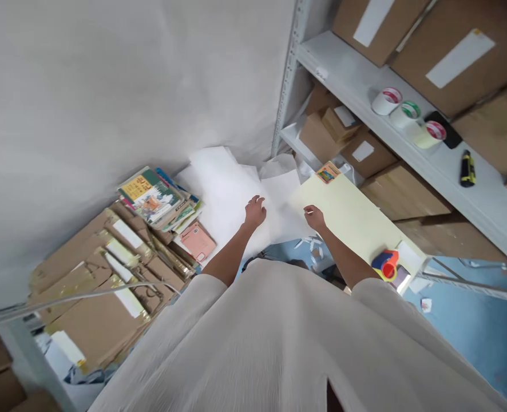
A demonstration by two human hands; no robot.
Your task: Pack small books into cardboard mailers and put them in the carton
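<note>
My left hand (256, 212) is over a stack of large white paper sheets (219, 183), its fingers slightly bent and apart, with nothing seen in them. My right hand (314, 217) is at the left edge of a pale yellow tabletop (343, 209), its fingers curled together. Whatever may be between those fingers is too small to make out. Between the two hands lies a white sheet (284, 197), its near part blurred. On the far edge of the yellow top rests a small colourful picture box (328, 172).
Left are stacked books (150, 197), a pink box (197, 240) and flattened cardboard (99, 309). A tape dispenser (386, 265) sits on the tabletop's near right. A metal shelf (365, 97) on the right bears tape rolls (406, 113), a yellow-black cutter (467, 169) and cartons (463, 46).
</note>
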